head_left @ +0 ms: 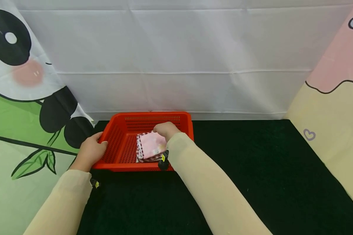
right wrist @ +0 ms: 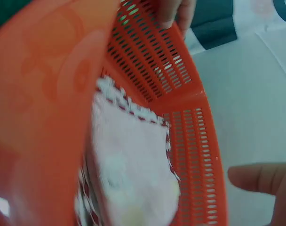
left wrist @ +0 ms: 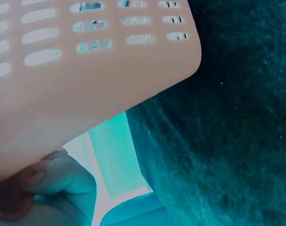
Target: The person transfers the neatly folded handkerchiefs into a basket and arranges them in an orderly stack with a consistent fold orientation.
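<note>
A red plastic basket [head_left: 117,164] with slotted sides stands on the dark green cloth-covered table. My left hand [head_left: 91,150] grips its left rim, thumb over the edge; the left wrist view shows curled fingers [left wrist: 67,181] at the basket's rim. Inside, toward the right, lies a small stack of folded cloths [head_left: 151,145], the top one pale pink with a dark checked edging. My right hand [head_left: 166,129] is over the stack's back right part. In the right wrist view its thumb [right wrist: 256,176] is straight and apart from the cloth; its other fingers are hidden.
Behind the basket hangs a white creased sheet [head_left: 182,65]. Printed cloth panels stand at the left [head_left: 23,117] and at the right [head_left: 329,124]. The dark green table cover [head_left: 253,163] extends to the right and in front of the basket.
</note>
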Demonstrator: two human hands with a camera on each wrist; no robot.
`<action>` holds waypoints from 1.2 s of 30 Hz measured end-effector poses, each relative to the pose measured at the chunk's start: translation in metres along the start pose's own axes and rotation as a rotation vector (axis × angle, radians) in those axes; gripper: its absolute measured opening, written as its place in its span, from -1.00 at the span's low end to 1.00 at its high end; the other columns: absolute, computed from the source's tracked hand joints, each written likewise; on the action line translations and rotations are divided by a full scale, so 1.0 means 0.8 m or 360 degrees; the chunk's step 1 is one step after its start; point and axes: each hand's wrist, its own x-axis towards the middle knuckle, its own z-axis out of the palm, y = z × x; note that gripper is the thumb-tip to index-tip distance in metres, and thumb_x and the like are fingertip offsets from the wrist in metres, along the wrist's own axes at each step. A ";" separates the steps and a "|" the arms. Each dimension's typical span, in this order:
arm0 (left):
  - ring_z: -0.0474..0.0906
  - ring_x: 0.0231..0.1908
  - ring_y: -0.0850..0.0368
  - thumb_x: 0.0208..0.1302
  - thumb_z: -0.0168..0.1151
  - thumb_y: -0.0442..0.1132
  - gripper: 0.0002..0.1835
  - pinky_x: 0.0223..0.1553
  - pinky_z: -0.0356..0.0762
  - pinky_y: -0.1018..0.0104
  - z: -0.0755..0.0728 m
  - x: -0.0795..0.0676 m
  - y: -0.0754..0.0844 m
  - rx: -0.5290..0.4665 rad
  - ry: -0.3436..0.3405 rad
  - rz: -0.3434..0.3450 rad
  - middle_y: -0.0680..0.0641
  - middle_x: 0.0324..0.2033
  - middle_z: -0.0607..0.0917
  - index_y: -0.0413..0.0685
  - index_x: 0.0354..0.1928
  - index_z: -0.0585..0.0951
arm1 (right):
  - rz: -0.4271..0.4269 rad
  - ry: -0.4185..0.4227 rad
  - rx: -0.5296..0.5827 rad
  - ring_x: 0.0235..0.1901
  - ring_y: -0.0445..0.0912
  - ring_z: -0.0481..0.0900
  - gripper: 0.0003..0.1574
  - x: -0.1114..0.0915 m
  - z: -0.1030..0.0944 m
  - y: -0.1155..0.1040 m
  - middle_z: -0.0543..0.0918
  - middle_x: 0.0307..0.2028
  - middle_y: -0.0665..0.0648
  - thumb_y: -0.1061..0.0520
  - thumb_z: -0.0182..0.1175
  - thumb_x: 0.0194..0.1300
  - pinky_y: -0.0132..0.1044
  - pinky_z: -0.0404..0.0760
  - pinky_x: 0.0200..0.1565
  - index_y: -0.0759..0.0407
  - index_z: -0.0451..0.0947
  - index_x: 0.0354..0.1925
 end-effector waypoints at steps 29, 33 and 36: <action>0.59 -0.17 -0.14 0.58 -0.09 -0.09 -0.29 -0.32 0.64 0.21 -0.002 0.006 0.000 0.0000 -0.0035 -0.0012 -0.41 0.13 0.49 -0.26 0.61 0.04 | -0.0172 -0.0017 -0.0053 0.19 0.15 0.50 -0.41 -0.068 -0.139 0.030 0.52 0.23 0.22 -0.06 0.19 0.50 0.04 0.51 0.24 0.20 0.40 0.34; 0.59 -0.17 -0.14 0.58 -0.10 -0.09 -0.29 -0.30 0.63 0.19 0.000 0.005 -0.001 0.0021 -0.0025 -0.0016 -0.41 0.13 0.50 -0.27 0.60 0.05 | -0.0223 0.0000 -0.0047 0.17 0.13 0.52 -0.46 -0.074 -0.148 0.047 0.53 0.22 0.22 -0.06 0.17 0.52 0.04 0.53 0.22 0.18 0.43 0.31; 0.58 -0.16 -0.15 0.58 -0.09 -0.09 -0.29 -0.27 0.63 0.16 0.001 0.005 -0.001 0.0032 -0.0022 -0.0018 -0.41 0.14 0.50 -0.27 0.60 0.05 | -0.0255 0.0025 -0.0052 0.21 0.15 0.52 -0.45 -0.080 -0.155 0.059 0.53 0.23 0.20 -0.08 0.16 0.53 0.03 0.54 0.21 0.15 0.42 0.33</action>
